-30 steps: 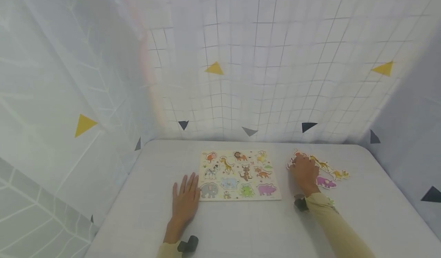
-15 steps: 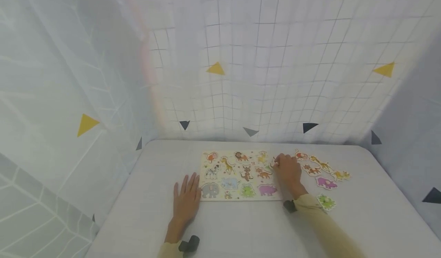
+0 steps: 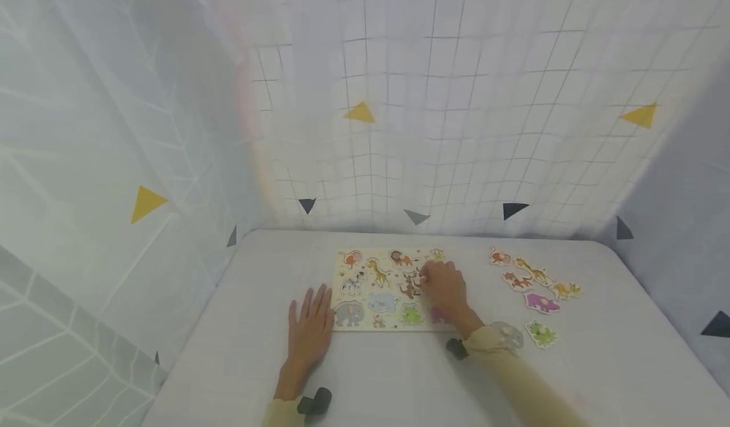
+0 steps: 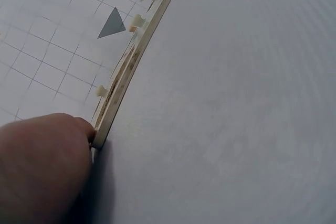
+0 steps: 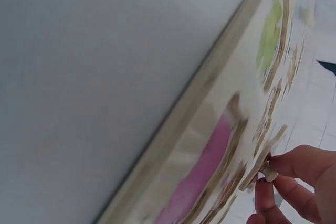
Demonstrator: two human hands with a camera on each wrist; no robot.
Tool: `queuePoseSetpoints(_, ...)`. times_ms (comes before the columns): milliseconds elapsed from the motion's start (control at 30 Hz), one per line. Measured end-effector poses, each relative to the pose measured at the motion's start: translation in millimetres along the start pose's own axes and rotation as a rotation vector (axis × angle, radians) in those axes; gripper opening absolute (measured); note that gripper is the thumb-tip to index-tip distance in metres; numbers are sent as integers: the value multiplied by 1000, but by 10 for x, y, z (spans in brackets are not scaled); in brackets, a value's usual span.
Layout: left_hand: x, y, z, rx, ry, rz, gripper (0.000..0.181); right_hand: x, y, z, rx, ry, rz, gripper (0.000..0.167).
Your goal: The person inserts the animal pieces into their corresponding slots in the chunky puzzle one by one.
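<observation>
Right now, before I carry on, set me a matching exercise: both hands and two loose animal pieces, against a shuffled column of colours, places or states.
1. Left hand
2. Right hand
3. Loose elephant piece
4. Loose frog piece

A. Pinching a knobbed piece
B. Green
C. At the board's left edge
D. Grey

Pairs: 1-C, 2-A, 3-D, 4-B

The right grip hides part of the puzzle board; the sleeve partly covers the elephant piece; the pinched piece, edge-on, is unreadable.
</observation>
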State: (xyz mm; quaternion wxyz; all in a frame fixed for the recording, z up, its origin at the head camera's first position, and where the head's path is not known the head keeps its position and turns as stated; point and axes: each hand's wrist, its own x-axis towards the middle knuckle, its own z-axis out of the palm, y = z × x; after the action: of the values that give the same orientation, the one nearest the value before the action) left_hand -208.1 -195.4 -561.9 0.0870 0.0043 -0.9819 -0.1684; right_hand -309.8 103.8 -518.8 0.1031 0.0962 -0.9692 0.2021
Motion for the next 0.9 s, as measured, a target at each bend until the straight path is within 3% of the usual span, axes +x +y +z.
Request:
queuePoseSetpoints(233,18,-3,3,-2,-1,6,54,-3,-136,101,-18,2,-24,8)
queuePoseSetpoints(500,4,-13,35,-38,42,22,53,-36,-194,213,2,41,-66,4)
queuePoseSetpoints(900,8,-1,22,6,10,10,54,1,-182,285,-11,45,-42,8)
